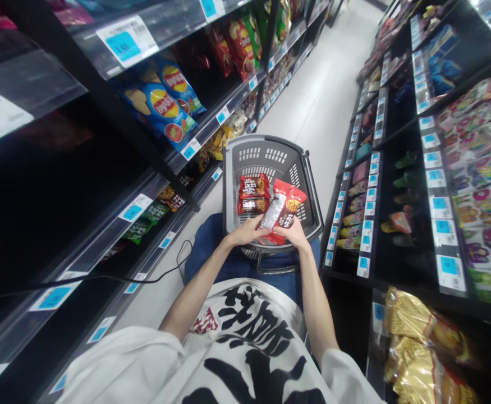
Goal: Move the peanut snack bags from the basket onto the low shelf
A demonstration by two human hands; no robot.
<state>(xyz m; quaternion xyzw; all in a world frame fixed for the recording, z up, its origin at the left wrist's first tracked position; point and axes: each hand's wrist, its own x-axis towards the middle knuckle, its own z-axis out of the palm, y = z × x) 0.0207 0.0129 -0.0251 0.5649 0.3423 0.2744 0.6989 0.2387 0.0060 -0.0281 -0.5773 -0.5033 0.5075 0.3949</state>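
Note:
Both my hands are over the near end of a grey plastic shopping basket (pixel 262 141) with slotted walls. My left hand (pixel 247 231) is closed on a red snack bag (pixel 275 207) whose pale printed back shows. My right hand (pixel 293 231) grips another red and brown snack bag (pixel 291 206), with its front facing up. The two bags lean against each other. Further red snack bags (pixel 253 186) lie inside the basket to the left, and some red packaging shows beneath my hands.
Shelves with price tags rise on both sides. Blue chip bags (pixel 165 104) sit on the left shelf, colourful candy bags (pixel 485 213) on the right, golden bags (pixel 413 342) at lower right. A black cable (pixel 144 279) crosses at left. The pale floor (pixel 319 84) runs ahead.

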